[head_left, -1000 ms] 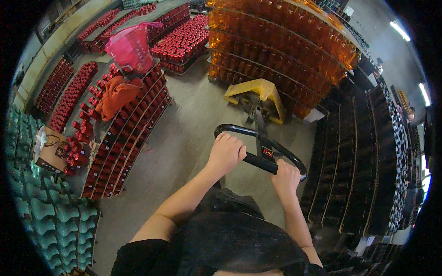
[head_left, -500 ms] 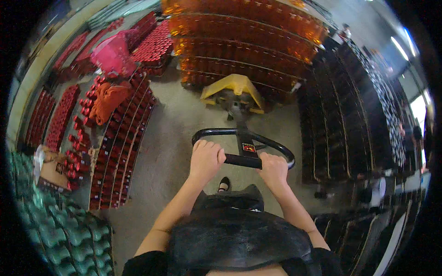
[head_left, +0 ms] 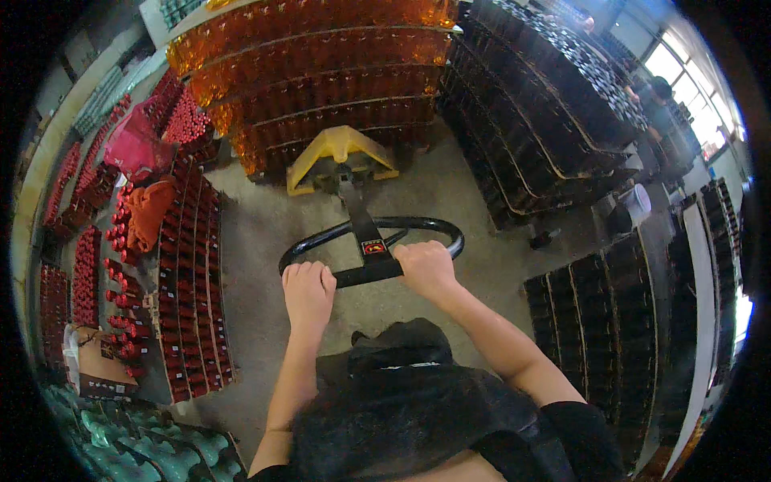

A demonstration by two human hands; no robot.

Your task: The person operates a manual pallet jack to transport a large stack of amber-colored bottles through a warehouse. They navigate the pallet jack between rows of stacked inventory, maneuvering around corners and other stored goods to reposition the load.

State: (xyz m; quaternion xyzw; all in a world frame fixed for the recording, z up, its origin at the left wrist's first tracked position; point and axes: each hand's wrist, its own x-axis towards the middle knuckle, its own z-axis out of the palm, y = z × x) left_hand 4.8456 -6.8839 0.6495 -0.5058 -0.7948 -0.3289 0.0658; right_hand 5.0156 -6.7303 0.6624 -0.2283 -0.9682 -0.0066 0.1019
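red bottles (head_left: 189, 309) stand in tiers at left, an orange cloth (head_left: 150, 210) on top; then the left hand (head_left: 308, 291), fingers curled over the black loop handle (head_left: 365, 275) — its yellow pallet jack (head_left: 341, 146) ahead, before stacked amber bottles (head_left: 337, 74) — and the right hand (head_left: 426, 266), grasping the same bar; black stacks (head_left: 530, 112) at right.

Illegible red label (head_left: 374, 249) on black handle (head_left: 363, 276)

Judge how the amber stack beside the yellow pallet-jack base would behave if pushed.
The amber stack is probably heavy, given its several closely packed tiers. It looks fragile, since the pieces shine like translucent glass. A jolt might make it sway, as it rises well above the pallet jack's yellow base.
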